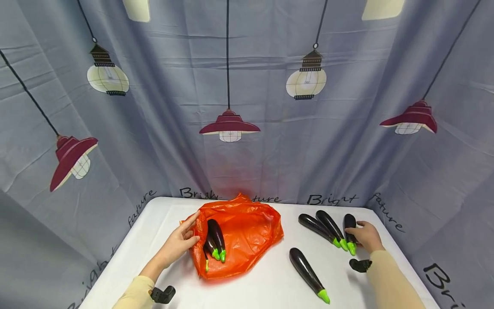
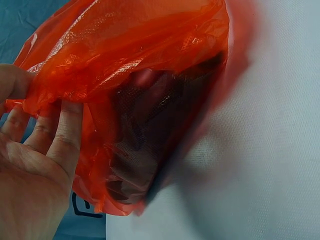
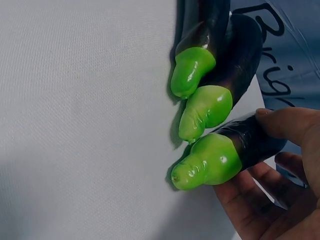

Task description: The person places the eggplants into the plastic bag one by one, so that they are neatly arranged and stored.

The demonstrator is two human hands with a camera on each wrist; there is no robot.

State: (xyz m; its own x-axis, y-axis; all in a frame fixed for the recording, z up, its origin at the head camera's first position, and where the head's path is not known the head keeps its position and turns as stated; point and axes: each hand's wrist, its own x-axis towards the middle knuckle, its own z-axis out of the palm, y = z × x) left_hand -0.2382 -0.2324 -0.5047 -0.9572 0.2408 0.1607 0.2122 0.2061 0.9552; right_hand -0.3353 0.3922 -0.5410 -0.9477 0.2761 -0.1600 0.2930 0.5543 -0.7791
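Note:
At the left edge of an orange-red plastic bag (image 1: 251,236), my left hand (image 1: 176,245) pinches the rim between thumb and fingers. Through the open mouth, eggplants (image 1: 217,236) with bright green stem ends show inside the bag. In the left wrist view, the thumb and fingers hold the bag film (image 2: 125,45), and dark shapes lie within. My right hand (image 1: 366,236) grips the rightmost eggplant (image 1: 349,227) of a row. The right wrist view has its thumb on the dark body of that eggplant (image 3: 250,140) and the fingers along its other side.
Two more eggplants (image 1: 314,226) (image 1: 328,221) lie side by side just left of the gripped one. A single eggplant (image 1: 306,270) rests nearer the front of the white table (image 1: 266,287). Grey curtains (image 1: 278,163) printed with lamps stand around the table's back and sides.

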